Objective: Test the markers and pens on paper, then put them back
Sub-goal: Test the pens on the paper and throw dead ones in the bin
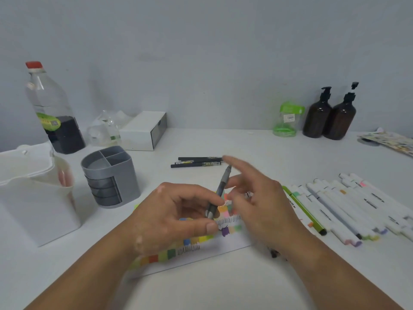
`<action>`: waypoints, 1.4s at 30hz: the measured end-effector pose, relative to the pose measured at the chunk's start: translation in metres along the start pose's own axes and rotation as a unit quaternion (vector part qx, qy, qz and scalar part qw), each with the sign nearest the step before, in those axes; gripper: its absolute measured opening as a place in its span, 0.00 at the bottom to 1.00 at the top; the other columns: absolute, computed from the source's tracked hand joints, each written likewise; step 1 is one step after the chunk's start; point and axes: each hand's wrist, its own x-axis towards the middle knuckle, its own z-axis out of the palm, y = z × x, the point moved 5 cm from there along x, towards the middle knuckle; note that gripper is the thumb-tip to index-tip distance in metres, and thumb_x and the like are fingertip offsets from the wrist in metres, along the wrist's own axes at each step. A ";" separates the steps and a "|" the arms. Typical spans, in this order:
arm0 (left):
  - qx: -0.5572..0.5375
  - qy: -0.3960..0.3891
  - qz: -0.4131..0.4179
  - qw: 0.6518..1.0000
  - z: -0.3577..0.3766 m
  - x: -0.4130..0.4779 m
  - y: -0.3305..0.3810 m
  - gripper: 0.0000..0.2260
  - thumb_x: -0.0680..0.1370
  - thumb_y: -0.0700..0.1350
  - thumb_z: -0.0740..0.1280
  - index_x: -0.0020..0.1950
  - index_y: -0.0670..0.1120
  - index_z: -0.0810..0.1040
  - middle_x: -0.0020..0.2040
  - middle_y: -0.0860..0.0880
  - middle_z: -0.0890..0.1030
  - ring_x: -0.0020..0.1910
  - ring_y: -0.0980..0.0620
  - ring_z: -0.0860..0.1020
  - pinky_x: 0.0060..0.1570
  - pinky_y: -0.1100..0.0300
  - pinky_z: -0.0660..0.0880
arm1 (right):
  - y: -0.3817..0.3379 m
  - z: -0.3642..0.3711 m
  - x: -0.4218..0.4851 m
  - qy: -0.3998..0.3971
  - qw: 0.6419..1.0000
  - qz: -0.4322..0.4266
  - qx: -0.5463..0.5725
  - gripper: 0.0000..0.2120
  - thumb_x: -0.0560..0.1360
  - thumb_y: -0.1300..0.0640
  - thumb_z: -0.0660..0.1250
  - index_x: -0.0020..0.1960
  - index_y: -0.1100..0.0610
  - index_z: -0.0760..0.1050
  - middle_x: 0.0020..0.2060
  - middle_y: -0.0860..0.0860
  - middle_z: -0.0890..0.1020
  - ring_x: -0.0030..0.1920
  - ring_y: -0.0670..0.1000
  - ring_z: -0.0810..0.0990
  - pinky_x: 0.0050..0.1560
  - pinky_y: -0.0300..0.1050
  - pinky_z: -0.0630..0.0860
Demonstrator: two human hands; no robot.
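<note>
Pinching a grey pen (pixel 220 189), tilted, at centre frame between thumb and fingers of left hand (pixel 176 217), above swatch-covered paper (pixel 225 245). Hovering just right with right hand (pixel 261 204), fingers released, spread. Lying beyond on bench (pixel 257 144): three black pens (pixel 196 162); white markers (pixel 348 206) right; grey organizer (pixel 109 175) left.

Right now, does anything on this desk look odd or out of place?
The right brown pump bottle has its pump head raised, unlike the left brown bottle beside it. Nothing looks spilled.
</note>
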 end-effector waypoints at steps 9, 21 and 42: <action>0.165 0.132 -0.067 0.975 -0.029 0.002 -0.019 0.09 0.75 0.56 0.74 0.53 0.62 0.78 0.44 0.56 0.84 0.41 0.57 0.82 0.42 0.63 0.78 | 0.008 -0.010 0.002 0.052 0.979 0.089 0.175 0.05 0.80 0.53 0.70 0.48 0.46 0.85 0.31 0.49 0.83 0.29 0.44 0.79 0.31 0.34 0.77; 0.384 0.003 -0.159 0.909 -0.034 0.003 -0.048 0.16 0.65 0.65 0.78 0.49 0.62 0.83 0.46 0.61 0.78 0.44 0.62 0.75 0.39 0.68 0.69 | 0.000 0.053 -0.025 -0.183 0.938 0.167 0.244 0.04 0.67 0.55 0.68 0.35 0.55 0.78 0.27 0.54 0.78 0.25 0.53 0.75 0.26 0.44 0.74; 0.393 -0.011 -0.164 0.905 -0.034 0.007 -0.053 0.18 0.65 0.65 0.78 0.51 0.61 0.82 0.48 0.62 0.76 0.45 0.63 0.74 0.37 0.69 0.66 | 0.000 0.056 -0.029 -0.193 0.971 0.130 0.062 0.02 0.70 0.57 0.70 0.39 0.53 0.81 0.26 0.53 0.82 0.24 0.49 0.77 0.28 0.45 0.78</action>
